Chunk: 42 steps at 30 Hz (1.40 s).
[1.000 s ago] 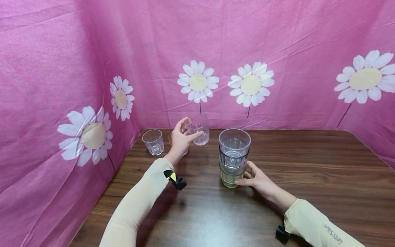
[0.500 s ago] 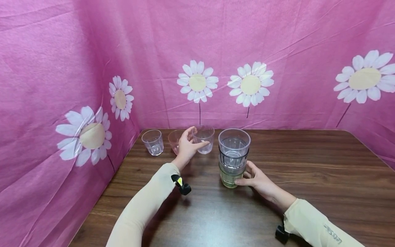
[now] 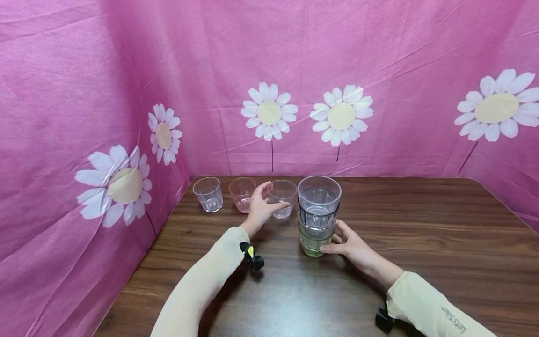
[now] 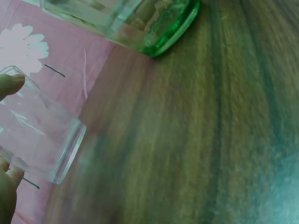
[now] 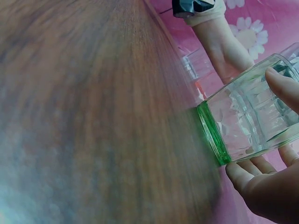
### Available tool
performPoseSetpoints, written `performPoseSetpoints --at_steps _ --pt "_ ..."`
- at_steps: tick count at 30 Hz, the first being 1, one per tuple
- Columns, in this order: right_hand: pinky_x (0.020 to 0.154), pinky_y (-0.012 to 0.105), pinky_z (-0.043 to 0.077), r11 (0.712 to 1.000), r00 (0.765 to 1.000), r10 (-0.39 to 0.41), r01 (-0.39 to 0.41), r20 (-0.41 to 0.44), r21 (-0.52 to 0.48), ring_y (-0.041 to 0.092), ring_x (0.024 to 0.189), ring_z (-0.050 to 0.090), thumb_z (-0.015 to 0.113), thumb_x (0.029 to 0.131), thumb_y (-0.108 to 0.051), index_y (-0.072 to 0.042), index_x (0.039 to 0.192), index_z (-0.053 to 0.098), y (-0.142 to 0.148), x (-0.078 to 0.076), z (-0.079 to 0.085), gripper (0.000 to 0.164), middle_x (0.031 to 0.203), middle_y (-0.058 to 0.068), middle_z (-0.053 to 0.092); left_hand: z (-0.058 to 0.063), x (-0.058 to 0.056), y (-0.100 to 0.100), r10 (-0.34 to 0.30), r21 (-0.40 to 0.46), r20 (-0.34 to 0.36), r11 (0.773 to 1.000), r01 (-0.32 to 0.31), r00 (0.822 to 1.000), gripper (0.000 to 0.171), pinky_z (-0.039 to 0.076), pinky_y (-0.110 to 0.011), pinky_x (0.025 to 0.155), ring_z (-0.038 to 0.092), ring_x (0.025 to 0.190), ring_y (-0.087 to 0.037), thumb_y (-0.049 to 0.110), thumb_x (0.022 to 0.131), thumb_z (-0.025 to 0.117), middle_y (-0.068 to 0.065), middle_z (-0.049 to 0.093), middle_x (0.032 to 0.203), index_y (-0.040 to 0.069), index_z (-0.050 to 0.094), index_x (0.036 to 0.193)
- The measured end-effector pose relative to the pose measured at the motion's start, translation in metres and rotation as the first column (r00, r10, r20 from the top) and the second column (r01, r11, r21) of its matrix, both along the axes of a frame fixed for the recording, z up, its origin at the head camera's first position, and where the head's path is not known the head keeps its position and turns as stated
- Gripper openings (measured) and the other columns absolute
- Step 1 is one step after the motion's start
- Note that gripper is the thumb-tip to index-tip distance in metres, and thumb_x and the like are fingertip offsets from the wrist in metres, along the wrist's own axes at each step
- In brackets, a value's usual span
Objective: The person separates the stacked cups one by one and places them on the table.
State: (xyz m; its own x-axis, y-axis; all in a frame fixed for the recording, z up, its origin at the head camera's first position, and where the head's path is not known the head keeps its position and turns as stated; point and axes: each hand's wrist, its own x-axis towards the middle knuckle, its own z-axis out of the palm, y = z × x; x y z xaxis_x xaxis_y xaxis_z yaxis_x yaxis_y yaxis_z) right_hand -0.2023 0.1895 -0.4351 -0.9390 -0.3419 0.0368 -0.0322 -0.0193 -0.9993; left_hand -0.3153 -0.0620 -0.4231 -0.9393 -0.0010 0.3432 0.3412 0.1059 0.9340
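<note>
My left hand (image 3: 261,209) grips a clear tumbler (image 3: 283,201) between thumb and fingers, just left of a stack of tumblers. In the left wrist view its thick base (image 4: 69,151) shows; whether it touches the table I cannot tell. My right hand (image 3: 355,248) holds the lowest tumbler of that stack, a green-tinted one (image 3: 310,244), from its right side. Nested above it are a dark-rimmed grey tumbler (image 3: 317,222) and a clear one (image 3: 320,192) on top. The right wrist view shows the thumb in front of the green-based tumbler (image 5: 233,121) and the fingers beneath.
A clear tumbler (image 3: 208,196) stands at the back left of the wooden table (image 3: 421,224). Right of it stands a pink tumbler (image 3: 242,194), partly behind my left hand. Pink cloth (image 3: 219,61) with daisies rises behind the table and along its sides.
My left hand has brought the clear tumbler down and to the right, nearer the stack. The pink tumbler has come into fuller view. My right hand and the stack have stayed put.
</note>
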Motion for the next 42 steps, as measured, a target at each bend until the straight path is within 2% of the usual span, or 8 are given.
performPoseSetpoints --at_steps 3,6,11,19,30,35,39,42 --pt "0.099 0.025 0.046 1.0 1.0 0.005 -0.005 -0.005 0.001 0.032 0.132 0.044 0.075 0.082 0.0 0.005 0.143 0.029 0.0 0.0 0.001 0.077 0.151 0.031 0.032 -0.003 0.0 -0.001 0.017 0.006 0.016 1.0 -0.017 1.0 0.078 0.046 -0.042 0.107 0.053 0.126 -0.036 -0.005 0.064 0.089 -0.023 0.055 0.133 -0.007 0.051 0.132" --pt "0.099 0.025 0.046 1.0 1.0 0.006 -0.006 -0.008 0.007 0.031 0.131 0.045 0.075 0.082 -0.001 0.005 0.142 0.03 0.0 0.001 0.002 0.076 0.151 0.031 0.032 -0.006 -0.001 0.0 0.023 0.018 0.026 1.0 -0.023 0.999 0.078 0.046 -0.041 0.106 0.053 0.126 -0.036 -0.005 0.064 0.089 -0.022 0.055 0.134 -0.006 0.051 0.132" --pt "0.099 0.025 0.046 1.0 1.0 0.0 0.0 -0.009 0.01 0.033 0.131 0.044 0.076 0.082 -0.001 0.005 0.141 0.031 0.001 0.001 0.002 0.075 0.151 0.03 0.032 -0.01 -0.001 0.002 0.011 0.02 0.014 1.0 -0.011 1.0 0.076 0.046 -0.039 0.107 0.052 0.126 -0.036 -0.003 0.066 0.089 -0.022 0.053 0.134 -0.006 0.049 0.131" --pt "0.099 0.027 0.046 1.0 1.0 0.0 0.0 0.002 0.009 0.039 0.134 0.04 0.075 0.082 -0.001 0.005 0.142 0.03 0.001 0.001 0.0 0.076 0.152 0.031 0.031 -0.011 0.0 0.004 0.032 0.0 0.014 0.999 -0.032 0.999 0.077 0.045 -0.041 0.108 0.052 0.126 -0.037 -0.002 0.065 0.089 -0.023 0.051 0.133 -0.006 0.049 0.132" --pt "0.098 0.027 0.047 1.0 1.0 -0.003 0.003 0.004 0.004 0.023 0.125 0.05 0.076 0.081 -0.001 0.003 0.139 0.034 0.0 0.0 -0.002 0.072 0.15 0.03 0.033 -0.009 0.006 0.002 0.047 -0.045 0.006 0.998 -0.046 0.999 0.085 0.042 -0.043 0.11 0.049 0.129 -0.041 0.001 0.067 0.09 -0.027 0.046 0.137 -0.008 0.044 0.138" --pt "0.098 0.027 0.047 1.0 1.0 0.0 0.0 0.004 0.005 0.029 0.129 0.047 0.076 0.081 -0.001 0.004 0.14 0.032 0.0 0.001 -0.001 0.074 0.151 0.03 0.032 -0.002 0.01 0.003 0.046 -0.051 -0.069 0.997 -0.05 0.997 0.09 0.037 -0.041 0.114 0.044 0.133 -0.041 0.0 0.068 0.089 -0.027 0.043 0.142 -0.011 0.039 0.142" --pt "0.099 0.027 0.047 1.0 1.0 -0.003 0.003 0.002 0.006 0.034 0.131 0.044 0.076 0.081 -0.001 0.005 0.141 0.031 0.0 0.001 0.0 0.075 0.151 0.03 0.032 0.009 0.013 0.004 0.053 -0.084 -0.17 0.994 -0.068 0.984 0.085 0.037 -0.041 0.114 0.045 0.132 -0.038 0.004 0.07 0.089 -0.027 0.047 0.139 -0.009 0.043 0.141" --pt "0.099 0.026 0.046 1.0 1.0 -0.003 0.003 0.001 0.009 0.033 0.131 0.045 0.076 0.081 -0.001 0.004 0.141 0.032 0.0 0.001 0.0 0.074 0.151 0.03 0.033 0.018 0.017 0.004 0.062 -0.074 -0.211 0.994 -0.079 0.975 0.082 0.037 -0.044 0.114 0.046 0.131 -0.039 0.005 0.071 0.088 -0.027 0.049 0.137 -0.007 0.045 0.14"
